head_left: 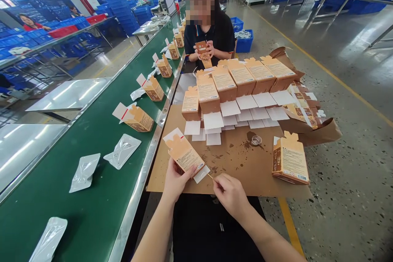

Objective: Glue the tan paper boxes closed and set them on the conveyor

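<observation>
Left hand [179,182] hides lower end of printed carton [184,154]; its print too small to read. Thin sliver [210,176] at right hand [230,195] too small to tell. Foil pouch [49,239] cut off by bottom edge.

On the carton [178,147] — small print [185,156] and a barcode [200,167], too tiny to read.
</observation>
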The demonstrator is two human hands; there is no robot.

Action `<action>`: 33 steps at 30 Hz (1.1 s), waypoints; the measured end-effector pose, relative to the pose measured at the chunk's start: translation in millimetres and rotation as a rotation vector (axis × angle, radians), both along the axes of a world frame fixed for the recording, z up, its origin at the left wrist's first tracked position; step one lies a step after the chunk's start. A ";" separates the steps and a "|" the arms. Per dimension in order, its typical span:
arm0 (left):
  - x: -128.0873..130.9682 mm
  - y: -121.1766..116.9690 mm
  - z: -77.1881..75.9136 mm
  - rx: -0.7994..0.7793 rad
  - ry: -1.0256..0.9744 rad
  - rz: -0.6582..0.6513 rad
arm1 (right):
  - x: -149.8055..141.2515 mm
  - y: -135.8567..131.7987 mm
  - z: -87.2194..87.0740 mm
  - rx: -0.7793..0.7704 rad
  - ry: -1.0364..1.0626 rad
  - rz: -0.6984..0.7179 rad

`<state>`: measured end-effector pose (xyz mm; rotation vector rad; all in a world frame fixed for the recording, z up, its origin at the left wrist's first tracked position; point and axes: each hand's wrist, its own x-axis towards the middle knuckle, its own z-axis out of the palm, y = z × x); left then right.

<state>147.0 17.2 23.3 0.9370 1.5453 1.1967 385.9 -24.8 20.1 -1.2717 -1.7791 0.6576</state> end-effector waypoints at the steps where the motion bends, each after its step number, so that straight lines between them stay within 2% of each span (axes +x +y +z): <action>1: 2.5 -2.9 -2.4 0.020 0.014 0.014 | 5.2 -2.2 0.6 0.006 0.011 -0.012; 5: 11.8 -21.3 -12.1 0.077 0.151 0.021 | 28.2 -19.1 4.0 0.018 0.063 -0.084; 10: 16.5 -40.3 -21.2 0.057 0.352 0.057 | 47.6 -41.6 7.0 -0.006 0.143 -0.162; 15: 24.2 -36.9 -30.3 0.052 0.422 0.027 | 44.6 -47.9 8.1 -0.047 0.160 -0.187; 17: 20.6 -31.6 -29.8 0.059 0.475 0.053 | 41.1 -47.0 6.2 -0.035 0.184 -0.177; 20: -13.6 -27.1 -18.7 0.065 0.579 0.192 | 40.1 -45.1 0.3 0.006 0.224 -0.173; 22: -56.7 -30.9 -6.4 -0.004 0.644 0.343 | 43.6 -43.5 -4.0 0.021 0.229 -0.179; 24: -106.2 -38.5 4.9 -0.140 0.704 0.523 | 48.3 -41.5 -6.8 0.036 0.215 -0.173; 26: -150.1 -42.7 12.1 -0.224 0.737 0.665 | 50.9 -38.3 -7.1 0.060 0.202 -0.159; 27: -167.1 -41.6 14.0 -0.221 0.734 0.692 | 50.5 -36.2 -6.3 0.073 0.200 -0.152; 29: -189.4 -32.3 16.2 -0.175 0.699 0.666 | 46.3 -30.4 -3.0 0.092 0.206 -0.136; 33: -196.2 -11.0 15.8 -0.156 0.625 0.572 | 35.1 -16.7 8.0 0.125 0.233 -0.099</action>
